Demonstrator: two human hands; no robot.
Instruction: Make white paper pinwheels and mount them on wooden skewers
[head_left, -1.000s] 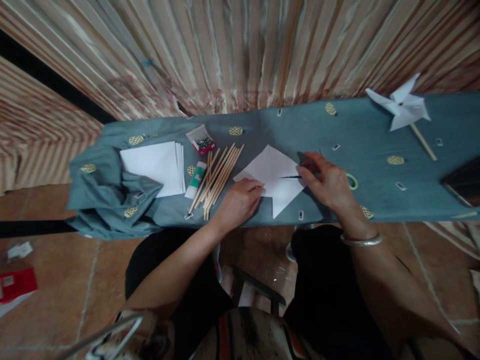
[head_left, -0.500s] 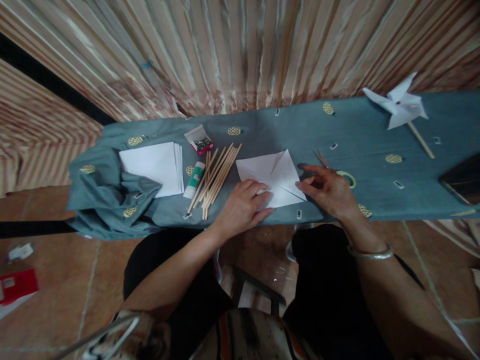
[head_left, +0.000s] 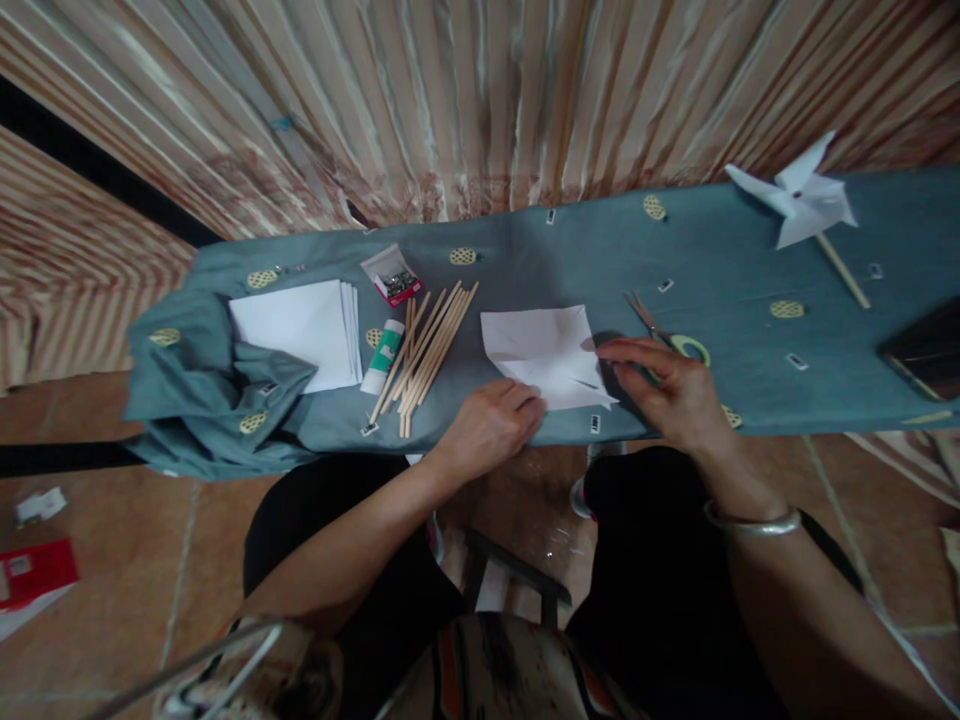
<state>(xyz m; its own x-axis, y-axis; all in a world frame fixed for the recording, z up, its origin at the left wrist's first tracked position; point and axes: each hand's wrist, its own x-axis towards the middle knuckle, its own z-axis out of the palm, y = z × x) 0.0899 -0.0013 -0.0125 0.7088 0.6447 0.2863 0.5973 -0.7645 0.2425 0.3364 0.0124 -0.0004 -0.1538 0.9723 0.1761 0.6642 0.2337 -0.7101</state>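
Observation:
A white square of paper (head_left: 551, 345) with cut slits running in from its corners lies on the cloth-covered table in front of me. My left hand (head_left: 495, 422) is closed on its near left corner, fingers curled together. My right hand (head_left: 664, 392) is at the paper's right edge, index finger stretched out and thumb a little apart, fingertips at or just touching the edge. Just beyond that hand lie scissors (head_left: 688, 346) with pale green handles, partly hidden by it.
Left of the paper are wooden sticks (head_left: 435, 350), a glue stick (head_left: 383, 357), an open box of small metal pins (head_left: 396, 280) and a stack of white paper (head_left: 300, 330). A finished pinwheel (head_left: 806, 205) and a dark phone-like object (head_left: 926, 350) lie to the right.
The paper has turned slightly and its slits look different. My left hand's fingers have curled in at its corner. My right fingertips have shifted up along the right edge, thumb drawn off the sheet.

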